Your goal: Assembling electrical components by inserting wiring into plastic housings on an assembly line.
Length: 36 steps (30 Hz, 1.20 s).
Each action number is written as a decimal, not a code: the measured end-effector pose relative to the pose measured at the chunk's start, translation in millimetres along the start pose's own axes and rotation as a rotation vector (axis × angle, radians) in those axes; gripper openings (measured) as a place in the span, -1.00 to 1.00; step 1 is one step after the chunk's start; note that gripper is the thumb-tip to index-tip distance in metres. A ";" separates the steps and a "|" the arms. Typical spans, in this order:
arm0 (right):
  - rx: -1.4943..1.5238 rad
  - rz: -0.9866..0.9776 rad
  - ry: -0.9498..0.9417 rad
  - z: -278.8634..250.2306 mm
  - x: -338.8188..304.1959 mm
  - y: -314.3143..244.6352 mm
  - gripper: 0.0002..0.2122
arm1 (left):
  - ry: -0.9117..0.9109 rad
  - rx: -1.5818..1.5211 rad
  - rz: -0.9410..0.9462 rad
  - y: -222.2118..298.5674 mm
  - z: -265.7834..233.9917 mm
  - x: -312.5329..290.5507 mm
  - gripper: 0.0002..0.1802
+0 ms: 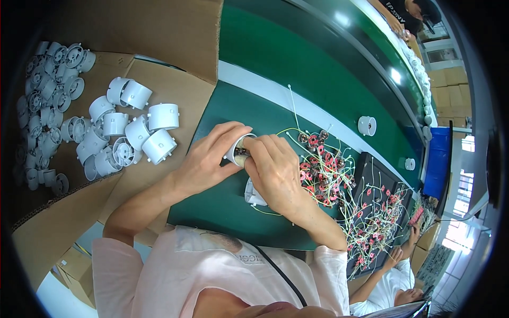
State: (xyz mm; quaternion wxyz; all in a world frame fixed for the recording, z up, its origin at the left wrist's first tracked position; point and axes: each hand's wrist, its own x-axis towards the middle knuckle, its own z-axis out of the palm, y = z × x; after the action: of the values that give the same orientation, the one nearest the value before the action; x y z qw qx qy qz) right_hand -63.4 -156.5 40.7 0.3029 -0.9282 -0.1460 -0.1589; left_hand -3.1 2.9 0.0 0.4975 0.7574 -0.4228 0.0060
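My left hand (204, 159) is wrapped around a small white plastic cylinder housing (230, 153), held over the green work surface with its open end toward my right hand. The fingers of my right hand (278, 172) are bent together and reach into that opening. Dark parts show inside the housing, but what the right fingertips grip is hidden. Below my right hand, partly covered by it, another white housing (253, 195) rests on the surface with a thin wire beside it. Right of that hand lies a tangled heap of red and black parts with pale wires (323, 172).
At left, a cardboard box (180, 79) holds many loose white housings (163, 115). A black tray (366, 172) with more wired parts stands at right, where a co-worker's hands (395, 257) reach in. Beyond, white housings (367, 125) sit on a green conveyor belt (297, 58). Another person is at the far right.
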 end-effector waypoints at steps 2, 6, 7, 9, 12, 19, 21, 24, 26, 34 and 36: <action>-0.052 -0.005 -0.018 -0.1 1.6 1.8 -0.70 | -0.006 -0.014 -0.007 -1.5 0.1 0.0 -0.31; -0.050 0.028 0.008 -3.6 0.9 3.2 -0.70 | -0.006 -0.053 -0.019 -1.0 0.4 0.4 -0.32; -0.036 0.046 0.025 -4.2 0.8 3.5 -0.70 | 0.001 -0.067 -0.015 0.0 0.7 0.8 -0.33; -0.025 0.065 0.036 -4.3 0.7 4.1 -0.70 | 0.006 -0.081 -0.010 0.4 1.1 0.9 -0.33; -0.001 0.104 0.057 -3.3 0.4 6.6 -0.70 | 0.036 -0.112 -0.005 -1.0 2.1 0.4 -0.33; 0.193 0.210 0.028 8.7 -5.2 16.3 -0.73 | -0.005 -0.077 -0.073 2.4 0.7 4.3 -0.34; 0.234 0.199 0.022 9.0 2.0 24.3 -0.74 | -0.022 -0.067 -0.118 5.7 -2.7 7.0 -0.34; 0.316 0.182 0.005 1.5 25.6 51.5 -0.75 | 0.019 0.583 -0.100 32.0 -26.2 21.5 -0.34; 0.098 0.185 0.112 -8.0 48.5 79.6 -0.77 | -0.003 0.808 -0.119 38.9 -49.1 23.4 -0.34; -0.122 0.134 0.257 -30.1 57.8 103.2 -0.83 | -0.059 1.116 -0.209 9.4 -71.6 1.1 -0.54; 0.004 0.324 0.105 -53.7 35.7 89.3 -0.84 | -0.063 1.090 -0.195 9.6 -71.9 3.2 -0.56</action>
State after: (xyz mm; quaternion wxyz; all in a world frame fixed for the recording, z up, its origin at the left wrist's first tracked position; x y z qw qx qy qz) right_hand -9.3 -252.1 49.4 0.3335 -0.9295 0.0214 -0.1562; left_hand 22.4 54.0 44.9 0.0189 0.9406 -0.3013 0.1551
